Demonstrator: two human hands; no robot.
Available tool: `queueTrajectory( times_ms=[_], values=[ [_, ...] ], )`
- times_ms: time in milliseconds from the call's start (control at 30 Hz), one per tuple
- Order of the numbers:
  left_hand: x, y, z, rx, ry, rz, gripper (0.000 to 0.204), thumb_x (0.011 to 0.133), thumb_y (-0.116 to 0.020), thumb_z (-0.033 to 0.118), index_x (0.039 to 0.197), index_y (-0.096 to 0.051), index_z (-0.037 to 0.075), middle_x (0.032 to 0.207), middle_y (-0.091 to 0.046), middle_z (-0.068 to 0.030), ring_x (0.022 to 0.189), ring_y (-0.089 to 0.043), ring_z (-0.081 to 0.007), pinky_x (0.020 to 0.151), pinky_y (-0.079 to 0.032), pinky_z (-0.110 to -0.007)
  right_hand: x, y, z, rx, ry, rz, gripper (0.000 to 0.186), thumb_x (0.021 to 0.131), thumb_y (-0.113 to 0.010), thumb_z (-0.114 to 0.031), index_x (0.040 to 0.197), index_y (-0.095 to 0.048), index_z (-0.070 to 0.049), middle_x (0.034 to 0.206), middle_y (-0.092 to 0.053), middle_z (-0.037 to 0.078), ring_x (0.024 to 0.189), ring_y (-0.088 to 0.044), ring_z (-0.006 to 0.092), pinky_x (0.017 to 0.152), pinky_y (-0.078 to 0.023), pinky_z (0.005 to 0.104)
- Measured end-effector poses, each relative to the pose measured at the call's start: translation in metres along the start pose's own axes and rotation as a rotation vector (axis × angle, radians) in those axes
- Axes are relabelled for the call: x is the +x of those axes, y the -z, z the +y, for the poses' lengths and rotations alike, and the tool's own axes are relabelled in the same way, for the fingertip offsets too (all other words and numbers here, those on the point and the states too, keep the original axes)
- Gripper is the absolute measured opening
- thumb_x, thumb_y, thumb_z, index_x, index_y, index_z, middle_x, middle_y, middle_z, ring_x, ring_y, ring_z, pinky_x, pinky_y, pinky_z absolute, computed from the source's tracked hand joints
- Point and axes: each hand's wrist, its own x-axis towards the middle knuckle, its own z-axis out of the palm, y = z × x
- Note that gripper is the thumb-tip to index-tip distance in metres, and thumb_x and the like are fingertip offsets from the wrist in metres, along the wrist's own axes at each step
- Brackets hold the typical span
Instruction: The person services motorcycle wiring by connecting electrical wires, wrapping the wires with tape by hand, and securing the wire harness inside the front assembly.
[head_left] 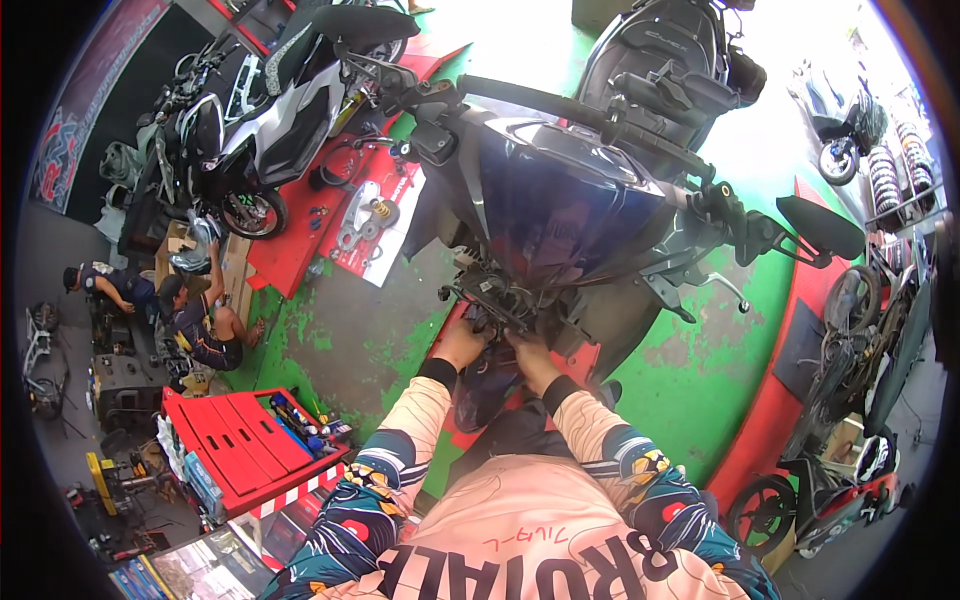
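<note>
A dark blue scooter [560, 200] stands in front of me, its front facing me and its lower front opened up. Below its blue front panel, dark inner parts and wiring [505, 300] are exposed. My left hand [460, 344] reaches in at the left of this opening, fingers curled against the dark parts. Close beside it, my right hand [532, 360] works in the same spot with its fingers bent inward. Both hands are closed at the fingertips, but what they grip is hidden among the dark parts.
On the left, two people [205, 325] crouch near a white and black scooter [285, 130] on a red platform. A red tool cart [235, 440] stands at lower left. Loose parts lie on a white board [385, 215]. Wheels and motorcycle parts [850, 310] line the right side.
</note>
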Motion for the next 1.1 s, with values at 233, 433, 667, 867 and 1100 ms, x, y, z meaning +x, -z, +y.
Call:
queueTrajectory(
  times_ms=[233,433,667,867,1100],
  values=[
    [-0.024,-0.005,0.037,0.07,-0.115,0.169,0.03,0.081,-0.071,0.019,0.088,-0.068,-0.01,0.072,-0.068,-0.0189,0.063,-0.067,-0.025,0.062,-0.051,-0.039,0.014,0.014,0.009,-0.269,0.175,0.044,0.026,0.092,-0.067,-0.024,0.097,-0.07,0.0,0.082,-0.066,0.004,0.068,-0.057,0.011,0.061,-0.045,0.0272],
    [-0.045,0.009,0.062,0.01,-0.127,0.166,0.03,0.08,-0.071,0.019,0.087,-0.068,-0.01,0.068,-0.067,-0.0198,0.062,-0.068,-0.0253,0.06,-0.052,-0.038,0.011,0.004,-0.001,-0.31,0.118,0.102,0.022,0.091,-0.068,-0.021,0.091,-0.069,0.001,0.076,-0.064,0.003,0.064,-0.055,0.0106,0.059,-0.042,0.027],
    [-0.053,0.0,0.059,0.091,-0.165,0.283,0.031,0.081,-0.072,0.03,0.087,-0.074,0.0,0.071,-0.069,-0.0172,0.067,-0.07,-0.0282,0.067,-0.053,-0.04,0.013,-0.001,-0.007,-0.082,-0.012,0.052,0.014,0.089,-0.07,-0.017,0.1,-0.071,-0.008,0.09,-0.069,0.002,0.075,-0.063,0.0125,0.063,-0.048,0.0309],
    [-0.058,-0.006,0.063,-0.054,-0.125,0.247,0.033,0.077,-0.073,0.035,0.088,-0.076,0.004,0.08,-0.07,-0.0194,0.078,-0.07,-0.0335,0.074,-0.052,-0.042,0.013,0.012,-0.001,-0.042,-0.048,0.044,0.014,0.09,-0.069,-0.017,0.099,-0.071,-0.007,0.084,-0.07,0.004,0.073,-0.068,0.019,0.062,-0.05,0.0316],
    [-0.049,-0.014,0.064,-0.018,-0.275,0.247,0.031,0.075,-0.074,0.029,0.089,-0.074,0.002,0.082,-0.069,-0.022,0.079,-0.067,-0.038,0.074,-0.051,-0.045,0.012,0.023,0.001,-0.138,0.227,0.044,0.017,0.09,-0.064,-0.015,0.099,-0.069,-0.002,0.089,-0.068,0.007,0.078,-0.065,0.0184,0.068,-0.052,0.0331]
  ],
)
